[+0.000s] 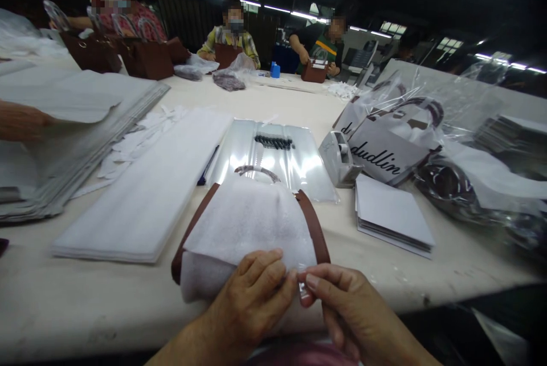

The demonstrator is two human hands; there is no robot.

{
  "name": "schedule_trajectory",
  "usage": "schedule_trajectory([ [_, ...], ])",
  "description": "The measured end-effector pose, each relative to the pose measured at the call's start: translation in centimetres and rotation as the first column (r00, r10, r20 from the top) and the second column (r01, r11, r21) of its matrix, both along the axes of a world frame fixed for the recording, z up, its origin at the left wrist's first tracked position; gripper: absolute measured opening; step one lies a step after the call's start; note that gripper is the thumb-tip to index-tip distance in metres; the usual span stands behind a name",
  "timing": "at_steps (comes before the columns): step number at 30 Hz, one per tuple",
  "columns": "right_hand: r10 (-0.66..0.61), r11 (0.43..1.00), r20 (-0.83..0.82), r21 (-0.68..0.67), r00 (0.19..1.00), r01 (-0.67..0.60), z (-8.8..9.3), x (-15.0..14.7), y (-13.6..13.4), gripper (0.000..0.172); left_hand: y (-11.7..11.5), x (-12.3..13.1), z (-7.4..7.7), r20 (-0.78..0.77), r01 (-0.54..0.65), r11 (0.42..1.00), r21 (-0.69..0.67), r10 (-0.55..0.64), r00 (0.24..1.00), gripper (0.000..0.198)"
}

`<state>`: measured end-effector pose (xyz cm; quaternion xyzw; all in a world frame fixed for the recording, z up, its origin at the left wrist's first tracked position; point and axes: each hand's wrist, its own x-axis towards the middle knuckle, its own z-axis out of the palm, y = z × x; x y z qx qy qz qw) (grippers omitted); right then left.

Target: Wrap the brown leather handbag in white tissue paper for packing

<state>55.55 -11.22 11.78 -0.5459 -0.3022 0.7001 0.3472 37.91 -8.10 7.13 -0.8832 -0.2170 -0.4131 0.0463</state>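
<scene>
In front of me a brown handbag point(314, 223) lies on the table, most of it covered by a white foam sheet point(252, 218). Its patterned handle point(258, 171) sticks out at the far end. My left hand point(256, 292) rests on the near edge of the sheet, fingers bent and pressing it against the bag. Close beside it, my right hand point(342, 303) pinches a short strip of clear tape point(303, 289) between thumb and forefinger. The tape reaches the sheet next to my left fingertips.
Foam sheets point(141, 195) are stacked on the left, clear plastic sleeves point(273, 155) beyond the bag. Right of these stand a tape dispenser point(342, 158), white cards point(393, 215) and wrapped bags point(384, 143). Another person's hand point(25, 121) touches grey sheets point(141, 98). Several people sit across the table.
</scene>
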Motion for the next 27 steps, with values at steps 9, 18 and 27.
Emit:
schedule_trajectory([
  [9, -0.027, 0.999, -0.052, -0.031, 0.998, 0.026, -2.0, 0.5, -1.0, 0.031, 0.0, 0.1, -0.4, 0.007, 0.0, 1.0, 0.0, 0.0, 1.0, 0.022],
  [18, -0.038, 0.991, -0.063, 0.125, 0.997, 0.046, 3.9, 0.7, 0.3, 0.022, -0.1, -0.3, 0.1, -0.044, 0.01, 1.0, -0.017, -0.011, 0.999, 0.025],
  [27, 0.1, 0.992, -0.034, 0.078, 0.994, -0.097, 2.0, -0.3, 2.8, 0.027, -0.1, 0.0, -0.1, -0.017, 0.005, 0.999, -0.048, -0.006, 1.0, 0.023],
])
